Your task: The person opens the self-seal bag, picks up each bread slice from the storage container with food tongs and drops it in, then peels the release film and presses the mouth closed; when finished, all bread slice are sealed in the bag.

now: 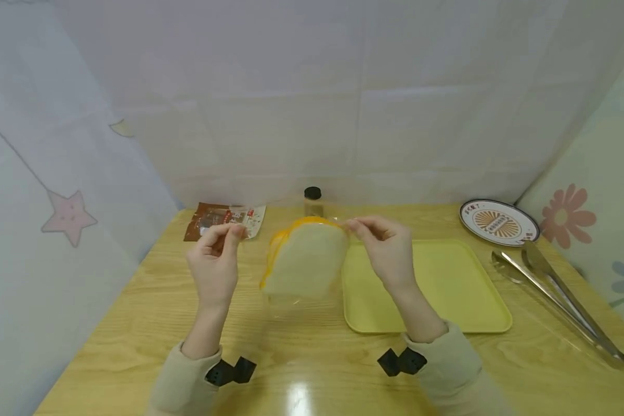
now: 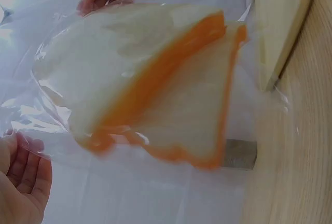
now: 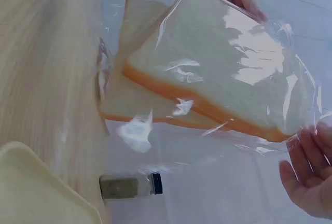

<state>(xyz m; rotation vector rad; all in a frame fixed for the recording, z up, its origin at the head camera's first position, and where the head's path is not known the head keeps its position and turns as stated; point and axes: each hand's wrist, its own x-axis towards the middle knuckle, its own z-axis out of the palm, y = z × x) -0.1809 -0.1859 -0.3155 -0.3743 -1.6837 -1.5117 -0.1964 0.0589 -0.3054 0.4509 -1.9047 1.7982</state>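
Two slices of white bread (image 1: 307, 260) with orange-brown crusts overlap inside a clear plastic bag (image 3: 171, 149), held up above the table. My left hand (image 1: 215, 266) pinches the bag's upper left side between thumb and fingers. On the upper right side, my right hand (image 1: 387, 251) pinches the film close to the bread. Both wrist views show the bread (image 2: 129, 47) through shiny, wrinkled film, the slices lying at an angle to each other. Whether the bag's mouth is open, I cannot tell.
A yellow tray (image 1: 452, 283) lies right of centre, partly behind my right forearm. Metal tongs (image 1: 561, 303) and a patterned plate (image 1: 499, 222) are farther right. Behind the bread stands a black-capped spice jar (image 1: 314, 203). A brown-and-white packet (image 1: 203, 226) lies at the back left.
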